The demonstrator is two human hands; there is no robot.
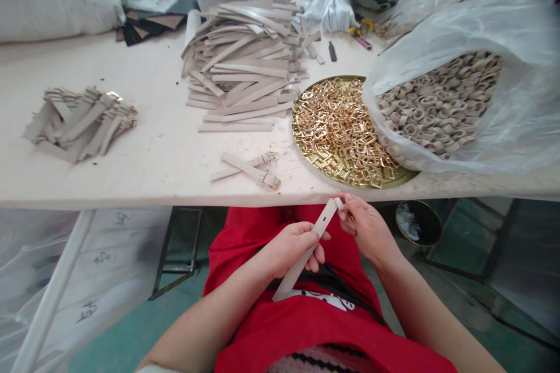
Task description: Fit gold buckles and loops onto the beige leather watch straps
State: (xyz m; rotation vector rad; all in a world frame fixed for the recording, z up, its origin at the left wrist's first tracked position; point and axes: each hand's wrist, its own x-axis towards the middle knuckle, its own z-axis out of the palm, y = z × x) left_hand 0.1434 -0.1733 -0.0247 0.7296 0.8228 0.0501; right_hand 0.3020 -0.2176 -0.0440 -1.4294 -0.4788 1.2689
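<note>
Three handwritten marks on the white panel [126, 280] and the white print on the red apron [280, 326] are unreadable. The left hand's [297, 247] fingers grip one strap [321, 226] above the lap, while the right hand's [365, 224] pinch one small loop [338, 203] at its slotted end. Two buckled straps [247, 168] lie crossed on the surface [166, 180], near one tray [321, 171] of uncountable gold buckles [339, 128].

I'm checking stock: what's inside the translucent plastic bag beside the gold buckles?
Small round grey-beige leather-like loops show inside the translucent plastic bag; anything beneath the top layer is covered.
</note>
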